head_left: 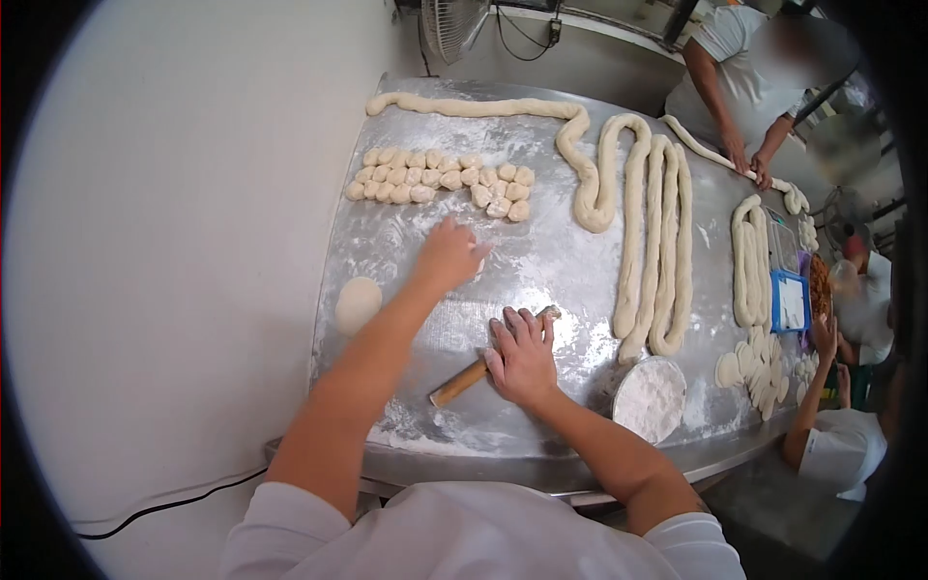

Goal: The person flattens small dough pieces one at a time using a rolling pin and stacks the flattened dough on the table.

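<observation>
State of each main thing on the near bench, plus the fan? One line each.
Right hand: spread over the rolling pin
Rolling pin: lying slantwise on the table
Left hand: over the table, grip unclear
Dough pieces: bunched, not flattened
Dough disc: flattened, lying apart
Long dough ropes: bent into loops, uncut lengths
Bowl: holding white powder
Table: dusted white
Fan: on or off, can't tell

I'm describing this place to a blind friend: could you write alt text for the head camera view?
At a floured metal table, a person rests the right hand on a rolling pin, with the left hand near clustered dough balls. Long dough ropes wind across it, near a bowl of white powder, and other people work around the edges.
</observation>
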A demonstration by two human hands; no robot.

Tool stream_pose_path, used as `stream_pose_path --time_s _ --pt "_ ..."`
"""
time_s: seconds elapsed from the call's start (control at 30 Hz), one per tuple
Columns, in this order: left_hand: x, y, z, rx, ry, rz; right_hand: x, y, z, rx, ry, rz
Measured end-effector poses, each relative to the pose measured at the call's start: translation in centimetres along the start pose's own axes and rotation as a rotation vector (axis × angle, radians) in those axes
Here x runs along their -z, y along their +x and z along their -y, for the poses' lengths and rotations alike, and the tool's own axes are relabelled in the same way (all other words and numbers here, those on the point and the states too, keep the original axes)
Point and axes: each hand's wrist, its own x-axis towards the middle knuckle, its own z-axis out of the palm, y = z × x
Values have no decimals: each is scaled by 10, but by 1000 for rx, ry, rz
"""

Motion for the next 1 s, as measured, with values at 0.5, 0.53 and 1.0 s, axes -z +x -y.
stream_pose_path --time_s 0.5,0.53,1.0 --pt "81 -142 -12 327 -225 540 -10 51 23 25 -151 211" --pt "79 -140 -11 337 -200 537 -16 72 30 1 -169 212" --pt "75 -124 19 569 -592 636 15 -16 1 134 -136 208"
